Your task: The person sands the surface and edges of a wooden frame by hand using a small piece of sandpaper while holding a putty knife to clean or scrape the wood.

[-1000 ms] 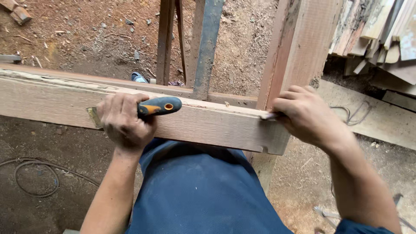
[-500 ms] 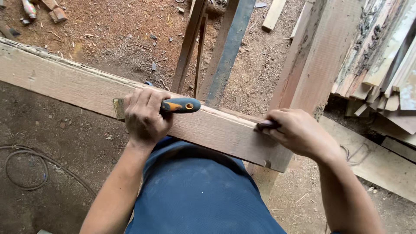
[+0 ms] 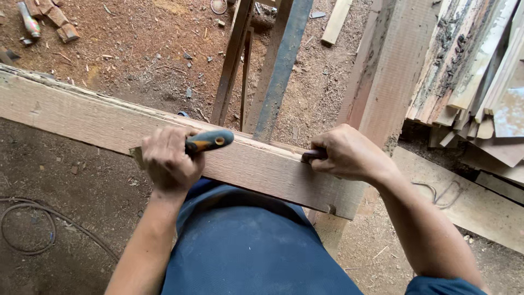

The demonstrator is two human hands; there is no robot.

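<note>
Looking down from the head camera, we find both hands set on a long wooden beam (image 3: 256, 169) that runs across our lap, from upper left to lower right. Our left hand (image 3: 170, 159) is wrapped tight around a tool with a teal and orange handle (image 3: 210, 140); the handle's end juts out to the right of the fist, and a pale metal tip (image 3: 136, 155) shows just left of it, lying against the beam's face. Our right hand (image 3: 346, 154) is closed on a dark, narrow object (image 3: 312, 154) at the beam's upper edge, near its right end; we cannot tell what that object is.

Compared with a second ago, the beam sits at a steeper slant in the view and the wooden post (image 3: 390, 71) behind it has tilted, which we judge to be the head shifting more than the timber. The left hand has kept its grip on the handle and its place on the beam. The right hand has stayed at the same edge, with the dark object now plainer beneath the fingers. We read this as the work holding steady on one stretch of timber.

Sawdust covers the floor (image 3: 136, 49), stacked boards (image 3: 480, 76) stand at right, and a cable (image 3: 33, 229) lies at lower left.
</note>
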